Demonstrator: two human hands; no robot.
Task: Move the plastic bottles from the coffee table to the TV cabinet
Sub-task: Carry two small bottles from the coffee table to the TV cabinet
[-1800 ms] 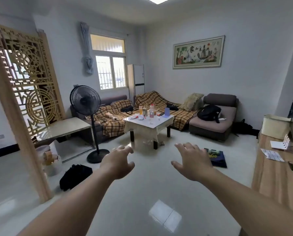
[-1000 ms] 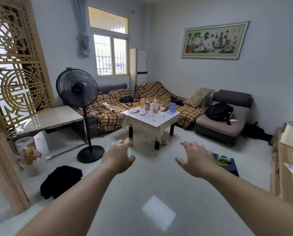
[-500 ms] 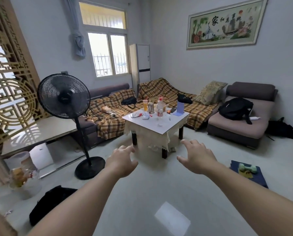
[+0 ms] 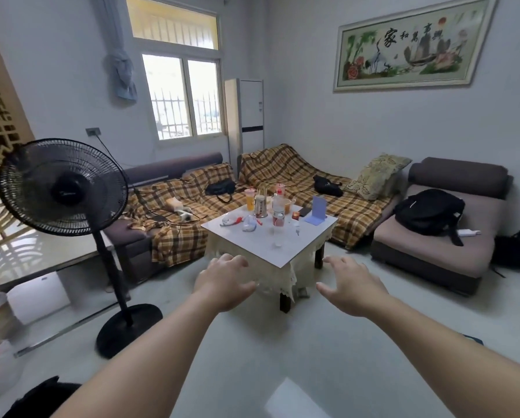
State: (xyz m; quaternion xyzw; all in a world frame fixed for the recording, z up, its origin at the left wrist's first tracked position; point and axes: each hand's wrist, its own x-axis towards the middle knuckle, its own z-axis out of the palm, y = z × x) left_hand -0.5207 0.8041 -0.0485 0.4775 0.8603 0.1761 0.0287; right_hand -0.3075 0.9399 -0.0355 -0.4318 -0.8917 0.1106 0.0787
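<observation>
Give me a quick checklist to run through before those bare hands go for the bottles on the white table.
1. Left hand empty, fingers spread: ok.
2. Right hand empty, open: ok.
3. Clear plastic bottle with red cap and red label upright on the white square coffee table: ok.
4. Hands at the bottle: not ok, both hover short of the table's near edge.
5. Floor to the table free; black pedestal fan stands off left: ok.
6. Number of bottles among the clutter: cannot tell.
</observation>
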